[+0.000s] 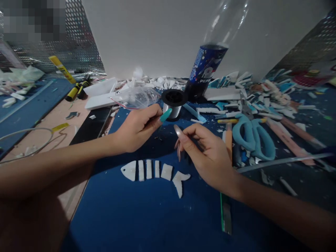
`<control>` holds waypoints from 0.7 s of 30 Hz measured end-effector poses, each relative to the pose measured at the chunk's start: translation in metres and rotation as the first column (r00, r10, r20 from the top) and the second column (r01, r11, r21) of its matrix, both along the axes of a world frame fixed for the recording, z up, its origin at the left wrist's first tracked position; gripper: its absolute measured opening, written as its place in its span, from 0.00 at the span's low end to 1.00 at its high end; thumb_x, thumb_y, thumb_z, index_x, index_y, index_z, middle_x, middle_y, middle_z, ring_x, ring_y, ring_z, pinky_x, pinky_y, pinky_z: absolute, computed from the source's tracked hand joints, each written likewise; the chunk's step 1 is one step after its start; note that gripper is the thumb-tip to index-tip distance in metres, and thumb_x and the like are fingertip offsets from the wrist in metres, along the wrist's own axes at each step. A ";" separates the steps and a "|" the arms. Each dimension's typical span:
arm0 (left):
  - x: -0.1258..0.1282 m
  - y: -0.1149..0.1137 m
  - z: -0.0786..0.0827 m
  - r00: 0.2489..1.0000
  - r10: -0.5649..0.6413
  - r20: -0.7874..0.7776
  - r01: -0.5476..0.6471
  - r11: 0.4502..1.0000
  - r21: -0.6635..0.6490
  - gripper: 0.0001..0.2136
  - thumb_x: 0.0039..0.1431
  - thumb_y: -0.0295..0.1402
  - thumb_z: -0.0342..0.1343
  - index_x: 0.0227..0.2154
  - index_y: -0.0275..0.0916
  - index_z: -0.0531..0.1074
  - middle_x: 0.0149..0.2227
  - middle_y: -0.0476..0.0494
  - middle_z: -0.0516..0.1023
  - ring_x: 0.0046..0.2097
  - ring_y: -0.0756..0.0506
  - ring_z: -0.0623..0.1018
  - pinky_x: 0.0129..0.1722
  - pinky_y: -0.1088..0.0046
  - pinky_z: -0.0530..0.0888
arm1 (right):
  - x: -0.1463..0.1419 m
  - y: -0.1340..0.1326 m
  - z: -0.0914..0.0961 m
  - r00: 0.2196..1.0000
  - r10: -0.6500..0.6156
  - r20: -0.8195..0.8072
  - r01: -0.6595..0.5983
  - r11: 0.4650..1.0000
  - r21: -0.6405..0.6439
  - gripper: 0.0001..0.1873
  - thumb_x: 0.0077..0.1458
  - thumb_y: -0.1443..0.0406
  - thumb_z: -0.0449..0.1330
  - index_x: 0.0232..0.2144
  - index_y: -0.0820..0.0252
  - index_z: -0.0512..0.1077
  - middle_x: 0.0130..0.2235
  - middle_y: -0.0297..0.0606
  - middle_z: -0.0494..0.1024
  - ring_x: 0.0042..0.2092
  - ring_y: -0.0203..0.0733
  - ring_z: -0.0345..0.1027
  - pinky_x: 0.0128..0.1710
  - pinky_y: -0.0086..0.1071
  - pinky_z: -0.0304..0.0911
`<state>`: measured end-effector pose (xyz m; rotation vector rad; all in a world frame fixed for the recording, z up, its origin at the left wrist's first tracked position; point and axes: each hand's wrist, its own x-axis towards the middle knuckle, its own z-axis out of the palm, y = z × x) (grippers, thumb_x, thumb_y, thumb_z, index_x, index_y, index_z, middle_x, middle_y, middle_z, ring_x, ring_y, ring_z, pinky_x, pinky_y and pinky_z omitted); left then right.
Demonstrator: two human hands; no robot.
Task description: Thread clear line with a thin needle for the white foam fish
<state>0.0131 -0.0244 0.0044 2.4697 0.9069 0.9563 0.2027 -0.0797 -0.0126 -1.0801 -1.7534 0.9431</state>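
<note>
My left hand [136, 127] is closed in a pinch just in front of a black spool of silver wire [173, 103], its teal thumbnail beside the spool. My right hand [203, 152] is also pinched, fingers curled, a little to the right and nearer me. Whatever runs between the two hands is too thin to make out. Below them on the blue mat [136, 213] lies a white foam fish [156, 172] cut into several segments, head to the left and tail to the right.
A Pepsi bottle [207, 68] stands behind the spool. Blue-handled scissors [252, 134], pencils and foam scraps [246, 91] crowd the right. A clear zip bag [136, 97] and white foam sheets [101, 94] lie at the left. A craft knife [226, 213] rests under my right wrist.
</note>
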 end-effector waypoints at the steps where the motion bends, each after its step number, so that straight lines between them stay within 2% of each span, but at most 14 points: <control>1: -0.002 0.002 0.003 0.997 -0.038 -0.071 0.042 0.998 0.049 0.08 0.61 0.27 0.45 0.25 0.38 0.59 0.20 0.55 0.58 0.21 0.55 0.58 0.21 0.78 0.56 | 0.000 0.000 0.000 1.000 -0.005 -0.005 0.006 1.000 0.007 0.11 0.61 0.62 0.51 0.26 0.58 0.63 0.24 0.31 0.68 0.24 0.32 0.65 0.24 0.28 0.62; 3: -0.006 0.005 0.008 0.945 -0.182 -0.273 0.226 0.964 0.142 0.08 0.62 0.27 0.44 0.27 0.37 0.61 0.21 0.52 0.62 0.23 0.53 0.62 0.23 0.77 0.58 | 0.000 0.001 0.000 1.000 -0.017 -0.009 0.017 1.000 0.014 0.12 0.61 0.63 0.51 0.26 0.58 0.63 0.24 0.31 0.68 0.24 0.31 0.65 0.24 0.28 0.62; 5: -0.011 0.009 0.008 0.823 -0.294 -0.485 0.441 0.870 0.221 0.09 0.62 0.29 0.42 0.27 0.37 0.63 0.24 0.48 0.67 0.25 0.51 0.65 0.25 0.74 0.60 | 0.000 0.001 0.001 0.999 -0.038 0.000 0.038 0.999 0.015 0.12 0.61 0.62 0.52 0.25 0.58 0.63 0.24 0.30 0.68 0.24 0.31 0.65 0.25 0.28 0.62; 7: -0.015 0.013 0.004 0.728 -0.325 -0.604 0.565 0.783 0.259 0.12 0.63 0.31 0.40 0.28 0.37 0.65 0.26 0.44 0.71 0.27 0.49 0.67 0.27 0.71 0.60 | 0.000 0.001 0.001 0.999 -0.050 0.005 0.050 0.999 0.011 0.12 0.61 0.62 0.52 0.25 0.58 0.63 0.24 0.31 0.68 0.24 0.31 0.64 0.24 0.28 0.62; 9: -0.018 0.017 -0.003 0.691 -0.362 -0.626 0.612 0.755 0.238 0.13 0.63 0.32 0.39 0.28 0.37 0.67 0.29 0.42 0.73 0.29 0.47 0.69 0.28 0.70 0.61 | 0.000 0.002 0.001 0.999 -0.044 -0.003 0.044 0.999 0.001 0.12 0.61 0.62 0.52 0.25 0.58 0.63 0.24 0.31 0.68 0.23 0.31 0.64 0.24 0.28 0.62; 14: -0.020 0.021 -0.013 0.656 -0.496 -0.569 0.654 0.750 0.101 0.12 0.63 0.34 0.44 0.28 0.37 0.69 0.28 0.43 0.76 0.31 0.47 0.72 0.31 0.70 0.64 | 0.000 0.002 -0.001 0.999 -0.041 -0.020 0.040 0.999 -0.027 0.12 0.61 0.62 0.52 0.25 0.58 0.63 0.23 0.30 0.69 0.23 0.31 0.65 0.23 0.28 0.62; 17: -0.019 0.020 -0.011 0.640 -0.490 -0.592 0.661 0.744 0.097 0.12 0.62 0.34 0.45 0.27 0.38 0.70 0.27 0.45 0.76 0.29 0.48 0.72 0.29 0.70 0.62 | 0.000 0.001 -0.001 0.999 -0.043 -0.020 0.042 0.998 -0.050 0.12 0.61 0.62 0.53 0.25 0.59 0.63 0.23 0.31 0.70 0.23 0.31 0.65 0.23 0.27 0.62; 21: -0.016 0.014 -0.005 0.604 -0.427 -0.673 0.689 0.704 0.172 0.13 0.61 0.33 0.45 0.24 0.38 0.70 0.24 0.46 0.74 0.27 0.47 0.70 0.26 0.68 0.59 | 0.000 0.001 0.000 0.998 -0.053 -0.022 0.051 0.996 -0.071 0.12 0.60 0.61 0.53 0.25 0.58 0.63 0.23 0.31 0.69 0.23 0.32 0.65 0.24 0.28 0.63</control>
